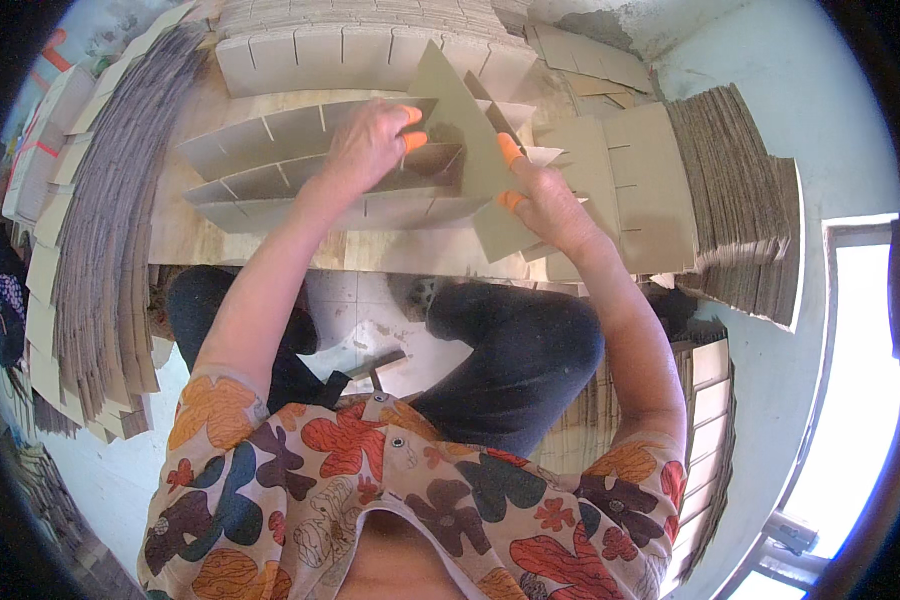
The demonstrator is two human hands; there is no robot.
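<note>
Orange covers wrap some fingertips of both my hands. My right hand (548,205) grips the right edge of a cardboard divider strip (475,165), which stands tilted across the others. My left hand (370,147) is closed at the top edge of a long slotted cardboard strip (260,140) standing upright on the table; its fingertips partly hide the edge. Nearer me, another long slotted strip (260,182) and a front slotted strip (320,215) stand roughly parallel to it. Their right ends meet the crosswise piece, though the exact slot joints cannot be made out.
A row of slotted cardboard (370,55) lines the table's back. Tall cardboard stacks stand at left (120,200) and right (735,180). Flat slotted sheets (645,190) lie right of my right hand. My knees are below the wooden table's front edge (370,250).
</note>
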